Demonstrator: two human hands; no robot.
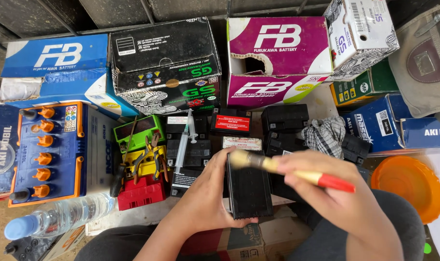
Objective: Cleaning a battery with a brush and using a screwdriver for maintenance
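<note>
The left hand wraps its fingers around one small black battery, held upright over the lap, thumb on the near face and fingertips hidden behind it. The right hand pinches one brush between thumb and fingers; its handle is pale wood with a red end, and its bristles lie blurred across the battery's top edge.

Just beyond the battery sit more small black batteries, at least six, packed close; one bears a red label. One syringe lies across them. One checked rag rests on the right of that group. To the left stand three coloured batteries in a column: green, yellow, red, with one pair of pliers and one screwdriver on top. Farther left is one big blue battery with six orange caps. One water bottle lies at the near left. One orange lid sits at the right. Cardboard boxes line the back, about nine in view.
</note>
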